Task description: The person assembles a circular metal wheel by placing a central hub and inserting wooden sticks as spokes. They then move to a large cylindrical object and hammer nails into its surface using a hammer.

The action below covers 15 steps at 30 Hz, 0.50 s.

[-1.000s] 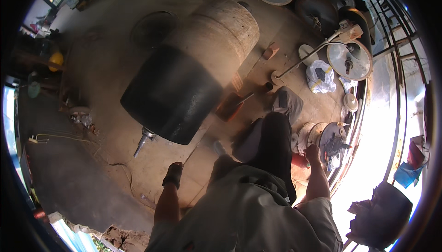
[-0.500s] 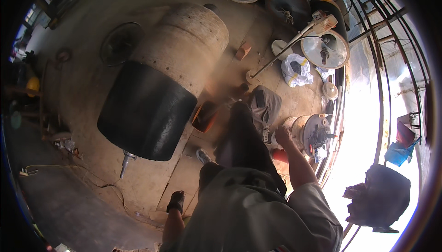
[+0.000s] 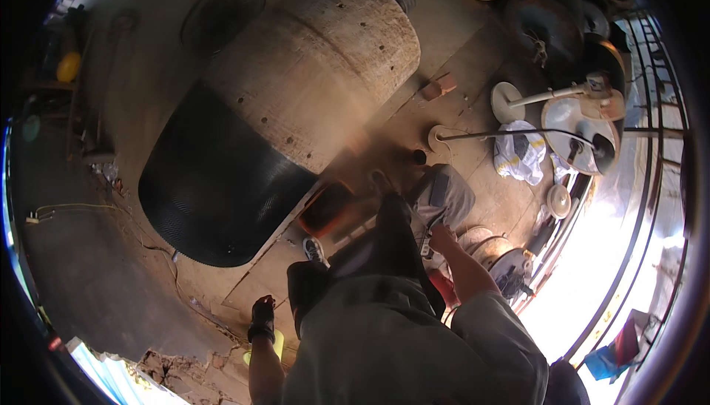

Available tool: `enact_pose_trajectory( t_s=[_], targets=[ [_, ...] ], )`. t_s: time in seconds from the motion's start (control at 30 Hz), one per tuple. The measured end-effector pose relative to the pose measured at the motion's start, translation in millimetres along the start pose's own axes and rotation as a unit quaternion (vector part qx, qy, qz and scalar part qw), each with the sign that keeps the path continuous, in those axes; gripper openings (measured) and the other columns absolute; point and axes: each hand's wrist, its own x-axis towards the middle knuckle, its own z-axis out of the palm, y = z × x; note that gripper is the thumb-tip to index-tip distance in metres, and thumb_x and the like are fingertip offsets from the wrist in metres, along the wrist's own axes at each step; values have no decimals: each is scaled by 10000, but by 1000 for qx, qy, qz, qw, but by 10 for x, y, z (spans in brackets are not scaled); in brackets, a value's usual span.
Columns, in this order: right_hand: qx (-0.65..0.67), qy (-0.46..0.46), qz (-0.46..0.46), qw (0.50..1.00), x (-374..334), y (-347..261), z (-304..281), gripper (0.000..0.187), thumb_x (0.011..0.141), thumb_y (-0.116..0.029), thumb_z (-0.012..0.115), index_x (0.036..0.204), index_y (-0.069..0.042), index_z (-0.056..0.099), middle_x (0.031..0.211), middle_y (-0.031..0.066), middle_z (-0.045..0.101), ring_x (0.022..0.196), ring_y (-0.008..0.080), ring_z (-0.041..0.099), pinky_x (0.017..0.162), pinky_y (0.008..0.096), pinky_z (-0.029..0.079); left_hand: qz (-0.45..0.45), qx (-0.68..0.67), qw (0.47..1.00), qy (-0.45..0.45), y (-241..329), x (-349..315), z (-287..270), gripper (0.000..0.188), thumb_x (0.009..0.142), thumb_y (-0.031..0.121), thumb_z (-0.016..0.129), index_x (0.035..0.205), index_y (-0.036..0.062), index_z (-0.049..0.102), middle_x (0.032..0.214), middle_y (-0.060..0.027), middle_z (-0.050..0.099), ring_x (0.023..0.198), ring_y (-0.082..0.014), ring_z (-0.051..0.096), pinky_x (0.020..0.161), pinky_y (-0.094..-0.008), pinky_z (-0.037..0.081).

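My right hand [image 3: 443, 239] is beside a grey cloth-covered object [image 3: 455, 196] with a dark flat item on top. Its fingers look closed, but whatever they hold is too small and dark to name. At the lower left hangs my left hand [image 3: 262, 315], in what looks like a dark glove with bare fingertips; its finger position is unclear, and it touches nothing visible. Ahead and left lies a large beige drum [image 3: 318, 57], its nearer end covered in black textured rubber [image 3: 229, 183]. Between drum and legs sits a dark, orange-edged container [image 3: 325, 209].
A round drum-shaped canister [image 3: 492, 250] and a red object [image 3: 442, 287] stand by my right arm. Farther right are a white plastic bag [image 3: 520, 153], a pole stand [image 3: 444, 139] and large rollers [image 3: 543, 31]. A yellow cable [image 3: 81, 207] crosses the floor at left.
The view has turned, so the drum and stands sit differently in it. My right hand has gone from beside the round canister to beside the grey cloth-covered object. My left hand still hangs low.
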Motion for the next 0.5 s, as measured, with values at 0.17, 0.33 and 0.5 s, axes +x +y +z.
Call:
enact_pose_trajectory(
  t_s=[0.17, 0.33, 0.5],
  targets=[
    [-198, 28, -100, 975, 1125, 177, 235, 328, 962, -250, 572, 1255, -138, 668, 1342, 98, 588, 1331, 307, 494, 1082, 573, 393, 102, 174, 979, -36, 927, -766, 789, 378, 985, 247, 616, 1288, 30, 677, 1240, -151, 730, 1144, -251, 688, 967, -404, 534],
    [-200, 181, -203, 941, 2096, 416, 1098, 434, 959, -196, 561, 1386, -136, 607, 1482, 133, 506, 1431, 328, 411, 1162, 598, 328, 200, 230, 948, -93, 1509, -401, 1356, 348, 1033, 245, 552, 1277, 28, 674, 1281, -148, 698, 1198, -307, 657, 1034, -403, 507],
    [-413, 216, -341, 817, 3005, 853, 1797, 455, 933, -219, 604, 1377, -122, 618, 1469, 151, 530, 1408, 303, 446, 1148, 566, 352, 500, 335, 798, 32, 2082, 137, 1652, 217, 846, 62, 704, 1061, 55, 730, 1093, -124, 704, 1009, -291, 684, 860, -407, 566]
  ],
)
